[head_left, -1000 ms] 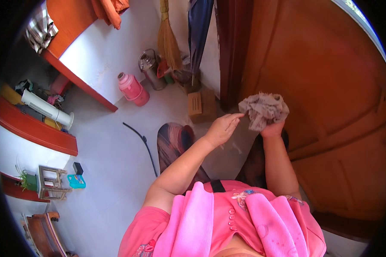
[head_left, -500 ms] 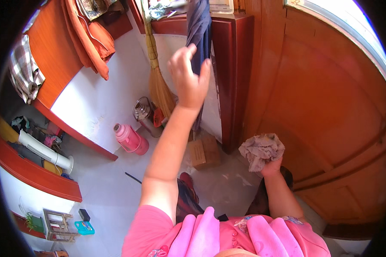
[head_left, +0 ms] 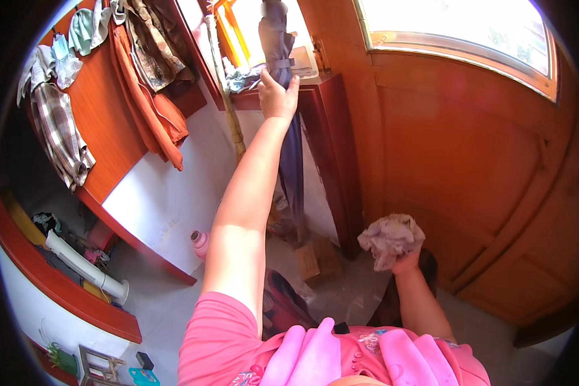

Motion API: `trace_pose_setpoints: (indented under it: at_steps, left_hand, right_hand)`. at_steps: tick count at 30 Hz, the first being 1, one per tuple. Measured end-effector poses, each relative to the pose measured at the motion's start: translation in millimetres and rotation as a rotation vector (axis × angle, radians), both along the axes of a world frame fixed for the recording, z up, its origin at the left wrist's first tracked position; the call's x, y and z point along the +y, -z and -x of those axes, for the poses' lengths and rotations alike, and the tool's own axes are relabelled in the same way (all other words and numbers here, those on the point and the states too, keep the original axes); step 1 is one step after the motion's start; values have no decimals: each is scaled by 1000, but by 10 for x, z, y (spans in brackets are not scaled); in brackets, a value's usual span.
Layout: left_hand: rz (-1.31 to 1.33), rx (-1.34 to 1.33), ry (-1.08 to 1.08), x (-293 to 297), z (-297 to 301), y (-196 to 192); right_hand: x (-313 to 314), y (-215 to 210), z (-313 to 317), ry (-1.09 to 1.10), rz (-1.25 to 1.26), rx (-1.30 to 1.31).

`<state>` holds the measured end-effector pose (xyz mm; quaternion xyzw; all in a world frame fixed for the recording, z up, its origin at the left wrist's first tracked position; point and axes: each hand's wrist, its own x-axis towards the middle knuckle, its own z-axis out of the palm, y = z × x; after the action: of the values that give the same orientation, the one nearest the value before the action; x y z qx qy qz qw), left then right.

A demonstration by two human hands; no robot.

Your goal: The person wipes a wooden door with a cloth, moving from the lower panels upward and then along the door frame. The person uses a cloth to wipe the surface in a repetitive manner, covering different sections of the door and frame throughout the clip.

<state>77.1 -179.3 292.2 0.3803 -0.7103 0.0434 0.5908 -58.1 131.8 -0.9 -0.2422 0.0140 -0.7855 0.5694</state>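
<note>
My left hand (head_left: 278, 101) is raised at the end of an outstretched arm, at the folded dark blue umbrella (head_left: 292, 154). Its thumb and fingers lie on either side of the umbrella's upper part; the far side of the grip is hidden. The umbrella stands nearly upright against a dark red ledge (head_left: 333, 106). Lower on the right, my right hand (head_left: 406, 262) is closed around a crumpled greyish cloth (head_left: 392, 239), which covers most of its fingers. This cloth is in front of the brown wooden door (head_left: 463, 154).
A broom (head_left: 233, 122) leans left of the umbrella. On the floor are a cardboard box (head_left: 316, 259) and a pink thermos flask (head_left: 200, 243), partly behind my left arm. Clothes, among them an orange jacket (head_left: 145, 96), hang on the left. A bright window (head_left: 460, 29) is upper right.
My view has tilted upward, showing more of the window and hanging clothes. My left hand has come up to the umbrella and closed around it. The right hand keeps its hold on the cloth.
</note>
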Motion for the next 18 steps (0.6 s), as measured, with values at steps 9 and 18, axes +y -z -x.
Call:
trace_pose_setpoints:
  at_steps: [9, 18]
  left_hand:
    - [-144, -12, -179, -391, -55, -251]
    - [-254, -55, -261, -714, -381, -367]
  right_hand:
    - [173, 130, 320, 79, -103, -16]
    - [194, -59, 238, 69, -177, 23]
